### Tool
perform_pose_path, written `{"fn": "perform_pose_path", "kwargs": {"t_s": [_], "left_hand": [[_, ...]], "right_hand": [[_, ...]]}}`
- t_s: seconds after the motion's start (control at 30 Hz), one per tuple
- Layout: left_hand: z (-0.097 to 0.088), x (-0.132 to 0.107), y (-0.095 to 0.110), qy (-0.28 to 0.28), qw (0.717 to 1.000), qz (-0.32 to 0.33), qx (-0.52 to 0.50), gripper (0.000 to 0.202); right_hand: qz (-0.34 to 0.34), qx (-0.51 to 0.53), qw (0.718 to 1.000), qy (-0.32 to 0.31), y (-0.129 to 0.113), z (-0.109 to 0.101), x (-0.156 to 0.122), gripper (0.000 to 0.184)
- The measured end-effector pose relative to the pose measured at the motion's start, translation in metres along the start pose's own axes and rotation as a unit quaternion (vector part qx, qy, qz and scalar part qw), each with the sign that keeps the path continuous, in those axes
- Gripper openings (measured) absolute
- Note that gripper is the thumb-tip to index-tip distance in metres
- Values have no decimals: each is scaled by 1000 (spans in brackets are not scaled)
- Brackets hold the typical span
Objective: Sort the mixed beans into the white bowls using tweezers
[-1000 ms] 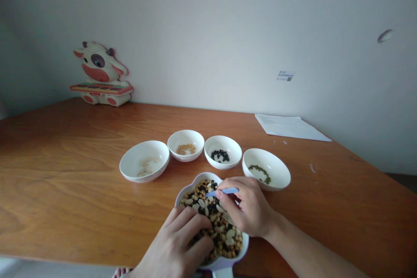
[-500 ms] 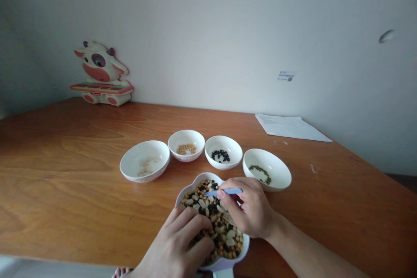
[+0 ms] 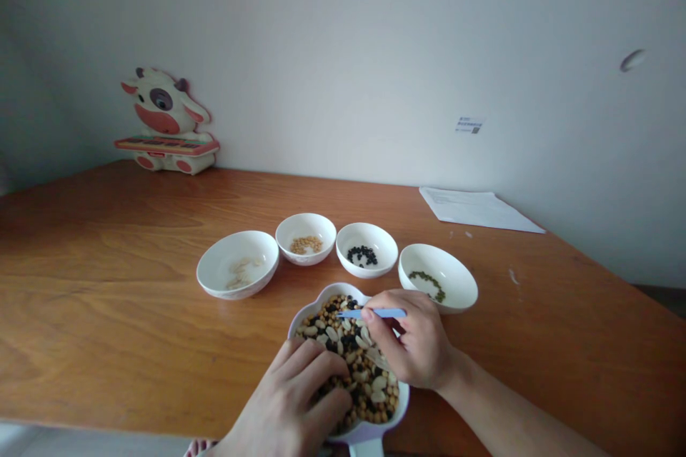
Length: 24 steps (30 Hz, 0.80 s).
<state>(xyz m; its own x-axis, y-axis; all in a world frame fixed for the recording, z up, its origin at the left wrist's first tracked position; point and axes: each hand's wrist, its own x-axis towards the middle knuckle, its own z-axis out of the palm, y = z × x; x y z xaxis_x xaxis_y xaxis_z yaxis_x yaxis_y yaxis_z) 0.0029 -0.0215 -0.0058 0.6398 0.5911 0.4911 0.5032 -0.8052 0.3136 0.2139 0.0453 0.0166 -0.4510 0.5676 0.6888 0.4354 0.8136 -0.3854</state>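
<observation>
My right hand [image 3: 418, 339] pinches a pair of blue tweezers [image 3: 383, 313] over the far part of a scalloped, pale lavender tray [image 3: 401, 407]. The tweezers' tips point left, down at mixed beans [image 3: 369, 389]: yellow soybeans, black beans and pale peanut halves. Whether a bean sits between the tips is too small to tell. Over the tray's left rim lies my left hand [image 3: 294, 393], its fingers curled round into the tray and touching the beans. Its thumb is bent inside too, slightly apart from the index finger. The palm hides part of the rim.
Beyond the tray, four white bowls stand in an arc: one with peanut pieces [image 3: 228, 285], one with soybeans [image 3: 305, 245], one with black beans [image 3: 361, 255], one with green beans [image 3: 434, 285]. A cow toy [image 3: 168, 121] and papers [image 3: 476, 207] lie near the wall.
The tweezers' tips have risen a little and the tweezers lie flatter, with my right hand slightly shifted. My left hand stays on the tray. The bowls' contents look the same.
</observation>
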Motion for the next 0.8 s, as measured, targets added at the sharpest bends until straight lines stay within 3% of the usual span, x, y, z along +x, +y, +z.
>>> {"fn": "perform_pose_path", "kwargs": {"t_s": [0.17, 0.3, 0.43, 0.57, 0.7, 0.8], "left_hand": [[2, 0, 0, 5, 1000, -7, -2, 37], [0, 0, 2, -4, 1000, -8, -9, 33], [-2, 1, 4, -15, 1000, -17, -16, 23], [1, 4, 5, -21, 999, -25, -18, 18], [5, 10, 4, -18, 999, -14, -25, 19], [5, 14, 3, -20, 999, -3, -26, 20]], "right_hand": [[-13, -24, 999, 46, -3, -10, 6, 18], [-19, -125, 988, 84, -1, -40, 17, 17], [76, -265, 955, 109, 10, -81, 28, 24], [167, -350, 921, 41, 24, -101, 34, 33], [221, -391, 892, -44, 30, -101, 36, 35], [239, -408, 878, -74, 33, -99, 35, 34]]}}
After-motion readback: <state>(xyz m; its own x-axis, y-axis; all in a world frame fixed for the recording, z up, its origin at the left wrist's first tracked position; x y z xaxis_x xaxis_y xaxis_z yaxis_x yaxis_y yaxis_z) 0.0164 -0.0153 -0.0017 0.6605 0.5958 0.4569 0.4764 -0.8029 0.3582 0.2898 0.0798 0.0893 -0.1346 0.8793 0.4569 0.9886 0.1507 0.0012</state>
